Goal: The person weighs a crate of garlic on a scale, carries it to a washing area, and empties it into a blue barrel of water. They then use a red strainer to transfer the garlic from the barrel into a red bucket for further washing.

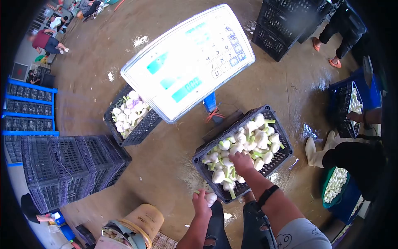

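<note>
A black plastic crate (286,155) full of white garlic bulbs (260,140) with short green stems stands in front of me, below a white scale display (188,62). My right hand (241,163) reaches into the crate with its fingers bent down on the bulbs; what they hold, if anything, is hidden. To the left of the crate's near corner, my left hand (201,202) is closed around a garlic bulb (211,199) with a short green stem.
Another crate of garlic (143,133) sits behind the display. Stacked crates (74,170) rise at left, with buckets (145,222) at lower left. Black crates (273,31) stand at the upper right. A person in white boots (317,155) is at right beside a garlic crate (346,110).
</note>
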{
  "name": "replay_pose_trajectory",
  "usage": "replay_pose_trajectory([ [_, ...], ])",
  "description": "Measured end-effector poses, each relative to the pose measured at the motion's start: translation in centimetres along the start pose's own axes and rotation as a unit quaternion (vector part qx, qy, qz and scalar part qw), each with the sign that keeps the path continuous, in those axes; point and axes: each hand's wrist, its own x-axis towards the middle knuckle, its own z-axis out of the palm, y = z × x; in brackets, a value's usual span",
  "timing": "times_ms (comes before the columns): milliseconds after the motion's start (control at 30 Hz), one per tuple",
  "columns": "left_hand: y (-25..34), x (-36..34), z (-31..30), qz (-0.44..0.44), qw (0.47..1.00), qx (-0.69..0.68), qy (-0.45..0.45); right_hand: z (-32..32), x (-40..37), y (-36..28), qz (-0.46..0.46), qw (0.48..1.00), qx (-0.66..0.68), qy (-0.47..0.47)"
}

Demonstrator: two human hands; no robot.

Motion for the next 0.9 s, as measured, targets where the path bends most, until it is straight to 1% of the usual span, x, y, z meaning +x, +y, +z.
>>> replay_pose_trajectory([
  [67, 0.0, 0.2, -0.1, 0.001, 1.0, -0.008, 0.001, 1.1, 0.1, 0.9, -0.018, 0.998, 0.029, 0.056],
  [100, -0.1, 0.3, -0.2, 0.005, 1.0, -0.01, -0.002, 1.0, -0.3, 1.0, -0.019, 0.998, 0.031, 0.054],
  [133, -0.2, 0.5, -0.3, 0.01, 1.0, -0.012, -0.005, 0.2, -0.8, 0.9, -0.011, 0.983, 0.088, 0.158],
  [167, -0.3, 0.6, -0.2, 0.01, 1.0, -0.011, -0.003, -0.7, -1.5, 0.8, -0.002, 0.955, 0.144, 0.26],
  [200, -0.4, 0.6, -0.1, 0.008, 1.0, -0.016, -0.004, -2.1, -2.4, 0.5, -0.004, 0.955, 0.144, 0.26],
  [267, -0.6, 0.5, 0.2, 0.004, 1.0, -0.024, -0.004, -5.1, -4.8, -0.2, 0.023, 0.907, 0.312, 0.282],
  [300, -0.7, 0.5, 0.4, -0.007, 0.999, -0.032, -0.02, -5.6, -5.9, -0.2, 0.021, 0.9, 0.332, 0.281],
  [333, -0.8, 0.3, 0.6, -0.019, 0.998, -0.041, -0.038, -6.0, -7.2, -0.3, 0.029, 0.884, 0.403, 0.235],
  [367, -0.8, 0.1, 1.1, -0.019, 0.998, -0.044, -0.039, -5.2, -8.0, -0.5, 0.041, 0.808, 0.555, 0.193],
  [400, -0.6, -0.2, 1.6, -0.038, 0.997, -0.039, -0.048, -4.3, -8.7, -0.7, 0.051, 0.708, 0.69, 0.145],
  [433, -0.5, -0.3, 2.1, -0.056, 0.996, -0.034, -0.057, -3.7, -9.4, -0.7, 0.047, 0.709, 0.688, 0.145],
  [467, -0.6, -0.4, 2.6, -0.054, 0.996, -0.038, -0.057, -3.1, -10.2, -0.7, 0.092, 0.643, 0.755, 0.092],
  [500, -0.8, -0.4, 3.1, -0.071, 0.994, -0.056, -0.056, -2.6, -10.8, -0.7, 0.136, 0.568, 0.811, 0.037],
  [533, -1.0, -0.4, 3.4, -0.089, 0.992, -0.073, -0.055, -2.2, -11.3, -1.1, 0.143, 0.484, 0.863, 0.016],
  [567, -1.4, -0.2, 3.3, -0.101, 0.986, -0.088, -0.096, -1.9, -11.7, -1.1, 0.113, 0.465, 0.878, 0.004],
  [600, -1.5, -0.1, 3.5, -0.099, 0.987, -0.089, -0.094, -2.1, -12.2, -1.2, 0.083, 0.444, 0.892, -0.009],
  [633, -1.7, -0.1, 3.8, -0.112, 0.985, -0.086, -0.1, -2.4, -12.6, -1.2, 0.082, 0.443, 0.892, -0.011],
  [700, -2.1, -0.2, 4.1, -0.125, 0.983, -0.082, -0.104, -2.9, -13.2, -1.4, 0.183, 0.401, 0.893, -0.088],
  [733, -2.1, -0.6, 4.5, -0.129, 0.983, -0.08, -0.1, -2.8, -13.3, -1.6, 0.183, 0.401, 0.893, -0.089],
  [800, -2.6, -0.9, 4.7, -0.135, 0.983, -0.078, -0.094, -2.3, -13.4, -1.8, 0.171, 0.527, 0.824, -0.117],
  [867, -3.7, -0.9, 4.4, -0.16, 0.969, -0.088, -0.165, -1.4, -13.6, -1.9, 0.16, 0.527, 0.827, -0.115],
  [900, -4.1, -1.2, 4.3, -0.162, 0.969, -0.087, -0.165, -2.1, -13.8, -2.4, 0.124, 0.575, 0.805, -0.077],
])
